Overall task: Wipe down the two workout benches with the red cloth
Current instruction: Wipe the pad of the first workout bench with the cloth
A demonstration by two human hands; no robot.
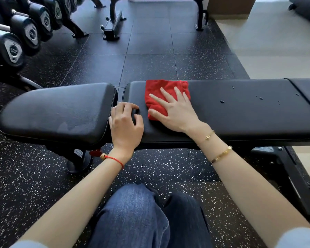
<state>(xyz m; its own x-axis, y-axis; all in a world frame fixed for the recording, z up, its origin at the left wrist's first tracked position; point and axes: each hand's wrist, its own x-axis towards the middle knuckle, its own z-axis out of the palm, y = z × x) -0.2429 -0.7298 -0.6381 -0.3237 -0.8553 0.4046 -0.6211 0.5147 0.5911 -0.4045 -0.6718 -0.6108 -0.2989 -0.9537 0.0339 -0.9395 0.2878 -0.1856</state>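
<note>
Head view looks down on a black padded workout bench [240, 108] that runs across the frame from left to right, made of a rounded seat pad [57, 110] at the left and a long back pad at the right, with a narrow gap between the 2 pads. A crumpled red cloth [161, 90] lies on the left end of the long pad, reaching its far edge. The right hand [174, 111] lies flat on the cloth with straight, spread fingers pressing it against the pad; the palm's heel rests on the bare pad just nearer the camera than the cloth. The left hand [125, 122] sits just left of the cloth, at the gap between the pads, with fingers curled and the fingertips touching the pad's surface; it holds nothing. A thin red string bracelet [115, 159] circles the left wrist, and 2 gold bracelets [220, 154] circle the right forearm. Several small water droplets [222, 101] sit on the long pad well to the right of the cloth. Blue denim knees [132, 215] fill the bottom centre above black speckled rubber floor tiles [25, 176]. A row of black dumbbells [13, 49] on a rack stands at the upper left. The frame of a 2nd black bench [113, 24] stands on the floor beyond, near the top edge.
</note>
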